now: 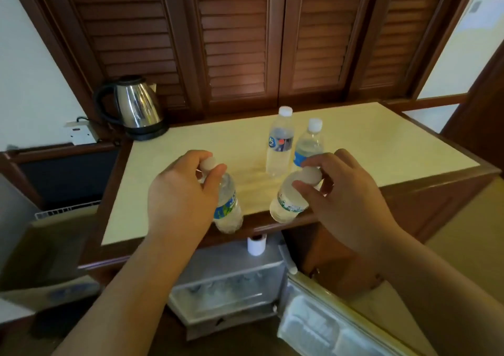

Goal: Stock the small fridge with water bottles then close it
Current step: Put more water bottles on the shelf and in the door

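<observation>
Above the counter edge, each hand [177,192] [346,189] pinches a bottle [227,205] [289,200] cap-up, tilted

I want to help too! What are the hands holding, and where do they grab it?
Each hand holds a water bottle by its white cap: the left hand one bottle, the right hand another bottle.

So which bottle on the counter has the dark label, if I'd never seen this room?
Find the cream counter before the louvred doors. Two bottles stand upright near its middle, untouched by either hand. The dark-label bottle is the left, farther one, with a red dot on its band; its neighbour wears a blue label.
</observation>
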The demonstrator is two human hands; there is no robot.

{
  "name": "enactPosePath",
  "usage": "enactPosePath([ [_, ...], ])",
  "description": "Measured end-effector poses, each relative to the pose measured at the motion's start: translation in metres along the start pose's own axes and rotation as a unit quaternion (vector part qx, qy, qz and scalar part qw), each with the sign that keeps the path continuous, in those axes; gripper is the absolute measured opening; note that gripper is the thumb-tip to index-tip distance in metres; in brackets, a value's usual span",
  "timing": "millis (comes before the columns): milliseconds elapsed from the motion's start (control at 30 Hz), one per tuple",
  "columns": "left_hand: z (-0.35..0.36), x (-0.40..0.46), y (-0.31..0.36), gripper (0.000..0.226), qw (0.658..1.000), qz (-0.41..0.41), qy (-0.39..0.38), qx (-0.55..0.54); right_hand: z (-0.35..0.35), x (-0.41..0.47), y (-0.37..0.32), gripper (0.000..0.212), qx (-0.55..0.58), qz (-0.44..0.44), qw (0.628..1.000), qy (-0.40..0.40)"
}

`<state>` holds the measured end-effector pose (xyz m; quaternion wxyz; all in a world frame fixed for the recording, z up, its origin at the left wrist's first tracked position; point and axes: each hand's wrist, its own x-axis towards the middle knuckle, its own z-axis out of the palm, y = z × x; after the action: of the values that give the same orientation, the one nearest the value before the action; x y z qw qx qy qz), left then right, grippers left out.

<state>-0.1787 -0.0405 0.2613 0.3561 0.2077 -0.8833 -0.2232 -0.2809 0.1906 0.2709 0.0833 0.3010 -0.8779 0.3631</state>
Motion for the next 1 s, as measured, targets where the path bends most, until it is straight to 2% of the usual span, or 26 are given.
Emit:
enactPosePath([
  [133, -0.007, -0.087, 0.034, 0.032, 1.000, -0.004, -0.010, -0.016, -0.019, -0.067, 0.028, 0.025, 0.038, 0.010, 0.999, 0.014],
  [233, 0.007, -0.152, 0.046, 0.034, 0.998, -0.013, -0.055, -0.023, -0.011, -0.122, 0.061, 0.022, 0.041, 0.035, 0.998, -0.037],
  [400, 0.052, -0.247, 0.031, 0.036, 0.978, -0.106, -0.171, -0.045, 0.040, -0.210, 0.130, 0.022, -0.019, 0.115, 0.982, -0.150],
  [567, 0.108, -0.324, -0.013, 0.025, 0.962, -0.145, -0.228, -0.049, 0.112, -0.264, 0.197, 0.028, -0.034, 0.220, 0.956, -0.191],
  [700, 0.154, -0.363, -0.052, 0.029, 0.952, -0.171, -0.251, -0.039, 0.182, -0.286, 0.239, 0.032, -0.048, 0.246, 0.956, -0.150],
  [900, 0.230, -0.432, -0.116, 0.023, 0.959, -0.211, -0.180, -0.053, 0.301, -0.319, 0.295, 0.032, -0.029, 0.280, 0.959, -0.037],
  [1000, 0.258, -0.459, -0.143, 0.027, 0.942, -0.259, -0.197, -0.082, 0.345, -0.330, 0.320, 0.032, -0.067, 0.261, 0.962, -0.037],
])
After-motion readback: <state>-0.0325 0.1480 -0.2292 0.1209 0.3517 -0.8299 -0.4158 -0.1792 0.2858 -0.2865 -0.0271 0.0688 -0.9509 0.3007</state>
